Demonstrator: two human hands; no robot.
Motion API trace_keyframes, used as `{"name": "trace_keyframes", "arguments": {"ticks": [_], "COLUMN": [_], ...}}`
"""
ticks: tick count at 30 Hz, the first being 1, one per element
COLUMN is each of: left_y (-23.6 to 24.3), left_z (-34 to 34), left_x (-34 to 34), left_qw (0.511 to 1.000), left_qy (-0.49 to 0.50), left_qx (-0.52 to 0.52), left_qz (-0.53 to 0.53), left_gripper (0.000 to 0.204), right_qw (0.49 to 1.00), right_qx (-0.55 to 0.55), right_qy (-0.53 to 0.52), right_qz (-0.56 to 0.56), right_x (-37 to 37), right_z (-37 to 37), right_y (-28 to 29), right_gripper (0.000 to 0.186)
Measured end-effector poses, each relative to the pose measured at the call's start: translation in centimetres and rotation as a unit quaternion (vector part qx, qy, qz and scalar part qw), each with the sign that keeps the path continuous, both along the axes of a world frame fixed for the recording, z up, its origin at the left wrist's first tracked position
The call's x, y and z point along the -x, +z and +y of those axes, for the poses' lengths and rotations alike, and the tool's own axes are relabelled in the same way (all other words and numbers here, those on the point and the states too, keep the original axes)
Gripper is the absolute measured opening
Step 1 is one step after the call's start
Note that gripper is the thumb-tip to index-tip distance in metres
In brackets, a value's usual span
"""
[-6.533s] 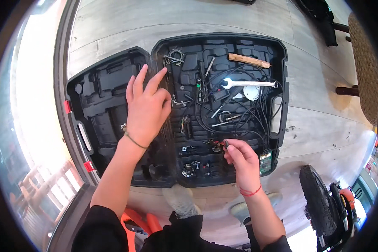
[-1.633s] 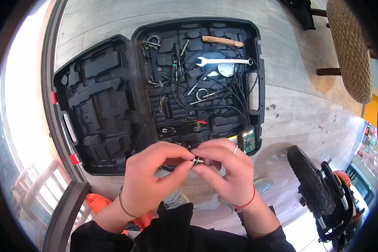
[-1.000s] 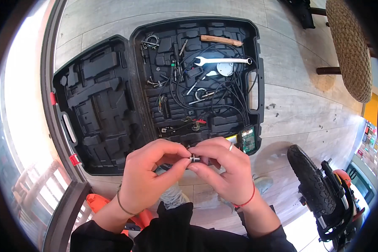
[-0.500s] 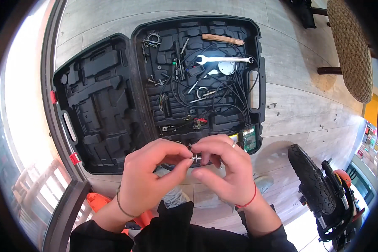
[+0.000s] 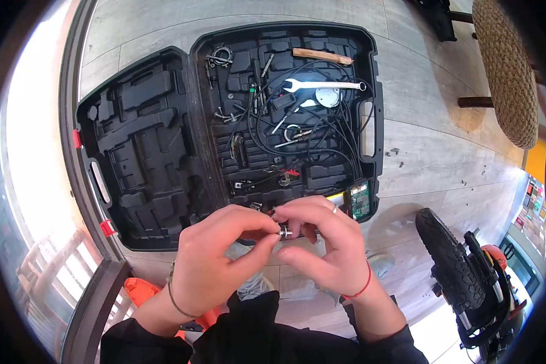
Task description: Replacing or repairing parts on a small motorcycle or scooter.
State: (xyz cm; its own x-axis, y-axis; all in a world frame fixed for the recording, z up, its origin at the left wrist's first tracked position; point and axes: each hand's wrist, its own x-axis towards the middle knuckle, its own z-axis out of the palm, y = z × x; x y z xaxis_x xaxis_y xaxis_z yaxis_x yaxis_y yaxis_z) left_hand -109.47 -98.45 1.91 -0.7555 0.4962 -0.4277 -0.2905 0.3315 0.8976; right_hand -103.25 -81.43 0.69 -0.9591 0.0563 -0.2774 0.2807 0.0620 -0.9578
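A small silvery threaded piece, like a short bolt with a nut or washer (image 5: 284,232), is pinched between the thumb and forefinger of my left hand (image 5: 215,255). Its free end points right, toward the curled fingers of my right hand (image 5: 327,242). That hand's thumb stands apart from its fingers, with a gap between them. Whether a right fingertip touches the metal piece is hard to make out. Both hands hover over the near edge of an open black tool case (image 5: 224,182), hiding part of it.
Inside the case lie a combination wrench (image 5: 324,85), a wooden strip (image 5: 321,56), black cables (image 5: 255,130), loose bolts (image 5: 227,115) and a green circuit board (image 5: 360,200). A black-tyred wheel (image 5: 452,261) stands at right, below a woven seat (image 5: 506,73). Small debris (image 5: 394,151) dots the floor.
The metal piece and my left fingertips have shifted very slightly down and right. My right hand's fingers and thumb have moved only a little.
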Motion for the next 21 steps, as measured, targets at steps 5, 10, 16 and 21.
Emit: {"name": "trace_keyframes", "arguments": {"ticks": [5,10,16,21], "left_y": [0.17,0.01,-0.01,0.26], "left_z": [-0.07,-0.11,-0.2,-0.11], "left_x": [-0.08,-0.21,-0.19,-0.41], "left_qw": [1.0,1.0,1.0,1.0], "left_qy": [0.0,0.002,0.004,0.009], "left_qx": [0.003,0.004,0.009,0.012], "left_qz": [0.021,0.02,-0.006,-0.007], "left_gripper": [0.015,0.014,0.013,0.013], "right_qw": [0.998,0.999,0.997,0.994], "right_qx": [-0.006,-0.022,-0.049,-0.067], "right_qy": [0.059,0.043,0.041,0.025], "right_qz": [0.009,0.019,0.047,0.076], "right_x": [-0.21,-0.25,-0.5,-0.71], "right_z": [0.4,0.17,0.05,-0.2], "right_y": [-0.2,-0.07,-0.38,-0.03], "right_gripper": [0.027,0.026,0.027,0.027]}}
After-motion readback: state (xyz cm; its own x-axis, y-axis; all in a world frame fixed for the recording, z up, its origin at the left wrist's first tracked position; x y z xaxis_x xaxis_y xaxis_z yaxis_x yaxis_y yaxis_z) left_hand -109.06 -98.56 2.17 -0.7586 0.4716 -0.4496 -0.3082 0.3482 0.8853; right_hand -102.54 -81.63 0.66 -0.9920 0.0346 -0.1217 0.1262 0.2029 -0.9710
